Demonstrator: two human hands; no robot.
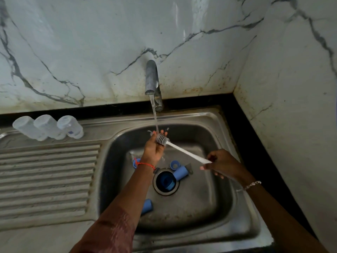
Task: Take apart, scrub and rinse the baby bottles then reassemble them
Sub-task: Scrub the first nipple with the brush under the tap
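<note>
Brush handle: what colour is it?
White handle, with a grey ribbed brush head; the head view shows it best.

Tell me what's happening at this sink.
A person is rinsing a bottle brush under the running tap. The left hand grips the bristle head in the stream, and the right hand pinches the end of the white handle. Three clear bottle bodies sit in a row on the drainboard, without tops. Blue caps and collars lie in the sink basin, one in the drain, so reassembly has not begun.
</note>
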